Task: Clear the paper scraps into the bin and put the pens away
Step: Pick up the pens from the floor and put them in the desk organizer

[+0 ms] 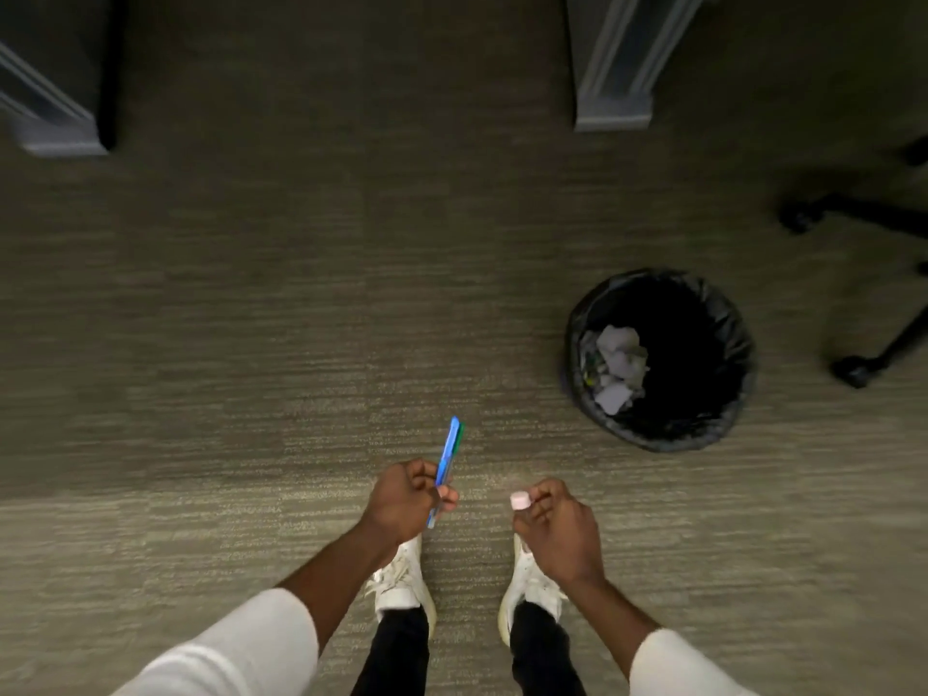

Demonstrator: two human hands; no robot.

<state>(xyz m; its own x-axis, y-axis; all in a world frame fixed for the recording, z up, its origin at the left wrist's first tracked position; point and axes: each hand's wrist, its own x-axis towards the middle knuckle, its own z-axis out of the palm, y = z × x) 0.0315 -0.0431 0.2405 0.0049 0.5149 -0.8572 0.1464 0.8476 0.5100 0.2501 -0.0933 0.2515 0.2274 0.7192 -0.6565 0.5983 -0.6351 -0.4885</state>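
Left hand [401, 499] grip holds pens [448, 462]; right hand [557, 524] pinches pink cap [519, 500]; bin [660, 361] ahead-right, chair base [863, 288] beyond

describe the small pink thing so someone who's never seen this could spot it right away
Start at the round black-lined bin on the carpet, then drop down and left to the person's right hand. The small pink object is pinched at its fingertips. The left hand holds long blue and green pens instead.

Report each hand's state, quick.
Left hand: closed, holding the pens, a blue and a green one.
Right hand: closed, pinching a small pink object; what it is cannot be told.
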